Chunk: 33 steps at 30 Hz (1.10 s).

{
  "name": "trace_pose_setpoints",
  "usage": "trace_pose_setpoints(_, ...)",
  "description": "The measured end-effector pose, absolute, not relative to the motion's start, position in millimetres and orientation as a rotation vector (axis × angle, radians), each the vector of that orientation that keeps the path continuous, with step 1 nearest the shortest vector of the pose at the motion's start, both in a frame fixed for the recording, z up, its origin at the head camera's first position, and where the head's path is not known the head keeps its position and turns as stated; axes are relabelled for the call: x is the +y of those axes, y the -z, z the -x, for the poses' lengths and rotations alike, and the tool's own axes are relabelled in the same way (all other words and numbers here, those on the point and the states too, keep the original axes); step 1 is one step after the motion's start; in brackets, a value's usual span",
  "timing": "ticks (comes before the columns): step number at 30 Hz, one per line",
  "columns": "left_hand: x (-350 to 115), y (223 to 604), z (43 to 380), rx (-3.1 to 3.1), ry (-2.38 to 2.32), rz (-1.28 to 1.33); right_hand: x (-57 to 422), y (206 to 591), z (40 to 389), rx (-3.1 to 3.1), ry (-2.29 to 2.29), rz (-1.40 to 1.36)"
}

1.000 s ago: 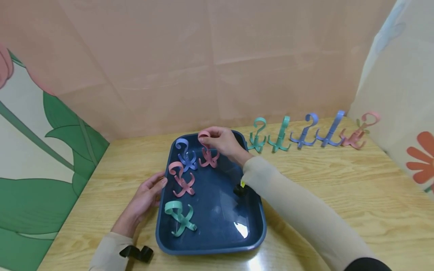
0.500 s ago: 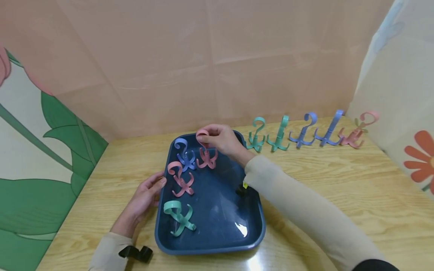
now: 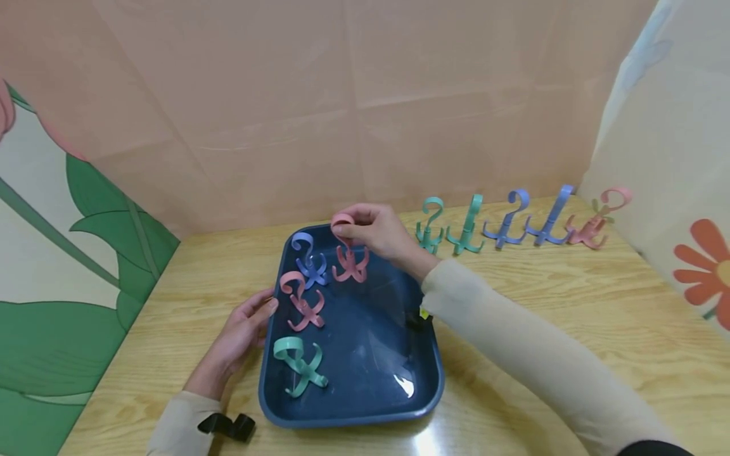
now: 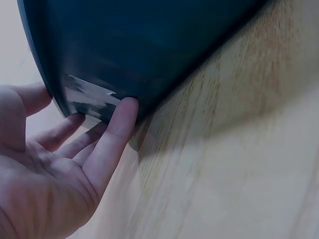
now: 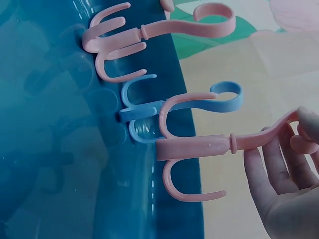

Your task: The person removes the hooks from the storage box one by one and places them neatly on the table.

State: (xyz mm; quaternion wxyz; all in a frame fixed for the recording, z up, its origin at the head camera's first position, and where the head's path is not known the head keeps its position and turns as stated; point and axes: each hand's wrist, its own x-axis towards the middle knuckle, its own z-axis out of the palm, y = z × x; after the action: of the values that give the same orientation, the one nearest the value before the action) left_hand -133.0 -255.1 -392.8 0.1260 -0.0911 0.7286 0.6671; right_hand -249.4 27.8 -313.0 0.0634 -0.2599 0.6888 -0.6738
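My right hand (image 3: 379, 231) pinches the curled top of a pink multi-prong hanging hook (image 3: 350, 266) over the far part of a dark blue tray (image 3: 371, 418). In the right wrist view, this pink hook's (image 5: 194, 147) prongs partly overlap a blue hook (image 5: 199, 104). My left hand (image 3: 242, 329) rests at the tray's left side. Its fingers touch the outer wall, as the left wrist view shows. Along the tray's left half lie the blue hook, another pink hook (image 3: 308, 313) and a green hook (image 3: 308, 370).
Several similar hooks stand in a row on the wooden table (image 3: 542, 304) right of the tray: green (image 3: 467, 231), blue (image 3: 507, 225) and, last, pink (image 3: 590, 228). A plain sheet (image 3: 256, 114) backs the table. A flower-printed sheet (image 3: 673, 158) borders its right side.
The right hand and its pink hook have shifted slightly right relative to the tray, and the right wrist sits farther right. The left hand keeps its place at the tray.
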Motion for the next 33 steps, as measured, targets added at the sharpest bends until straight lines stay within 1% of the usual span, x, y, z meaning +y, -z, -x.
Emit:
trace_pose_setpoints(12, -255.0, 393.8, 133.3, 2.11, -1.938, 0.251, 53.0, 301.5, 236.0, 2.126, 2.034, 0.795)
trace_pose_setpoints(23, -256.3, 393.6, 133.4, 2.119, -1.933, 0.248, 74.8, 293.0, 227.4, 2.14, 2.018, 0.87)
trace_pose_setpoints(33, -255.9, 393.0, 133.5, 2.127, -1.923, 0.254, 99.2, 285.2, 218.1, 2.187, 1.934, 0.886)
